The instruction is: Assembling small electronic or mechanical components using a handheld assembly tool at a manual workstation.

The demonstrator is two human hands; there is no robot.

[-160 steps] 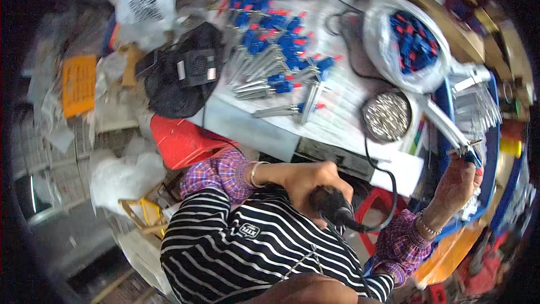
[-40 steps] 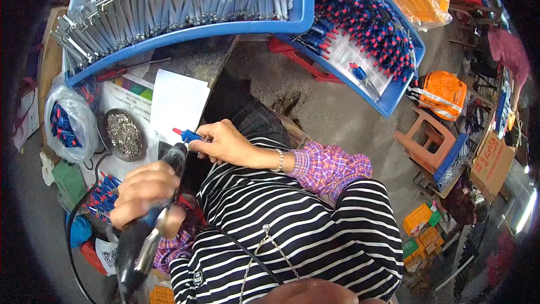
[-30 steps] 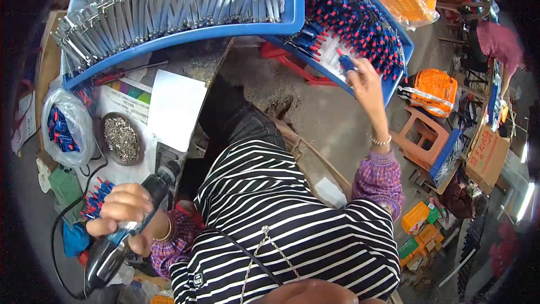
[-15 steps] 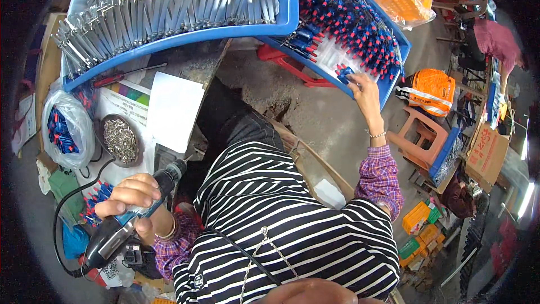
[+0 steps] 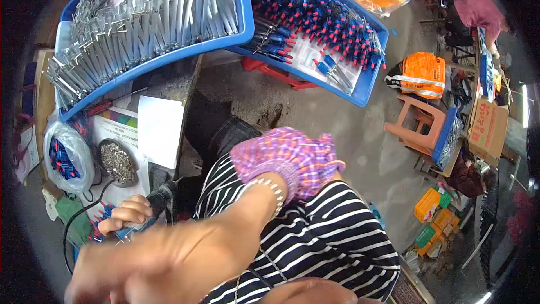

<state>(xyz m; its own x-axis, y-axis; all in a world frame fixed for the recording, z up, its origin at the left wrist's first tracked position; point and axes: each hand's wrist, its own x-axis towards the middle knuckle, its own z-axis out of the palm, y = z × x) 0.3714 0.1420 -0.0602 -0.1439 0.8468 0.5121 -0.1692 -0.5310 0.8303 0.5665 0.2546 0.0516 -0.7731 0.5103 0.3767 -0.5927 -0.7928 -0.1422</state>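
Note:
My left hand (image 5: 125, 214) is closed around a black and blue corded power drill (image 5: 162, 196). The drill's narrow tip points up and right, beside the papers on the bench; much of its body is hidden. Across my front to the left reaches my right hand (image 5: 152, 259), very near the camera and over the lower part of the drill. Its fingers are smeared by motion, and whether they hold anything cannot be made out. A blue bin (image 5: 374, 81) at the upper right holds many blue-and-red-handled metal pieces (image 5: 332, 28), with a few lying apart at its near end.
Another blue bin (image 5: 154, 56) holds rows of flat metal bars (image 5: 163, 19). On the bench are a dark bowl of small metal fasteners (image 5: 116, 161), a plastic bag of blue-and-red parts (image 5: 64, 157) and white paper (image 5: 160, 129). A brown stool (image 5: 419, 121) stands at the right.
My right hand has left the blue-and-red pieces in the right bin and swung left across my body toward the drill. The pieces there now lie free. The view has shifted slightly.

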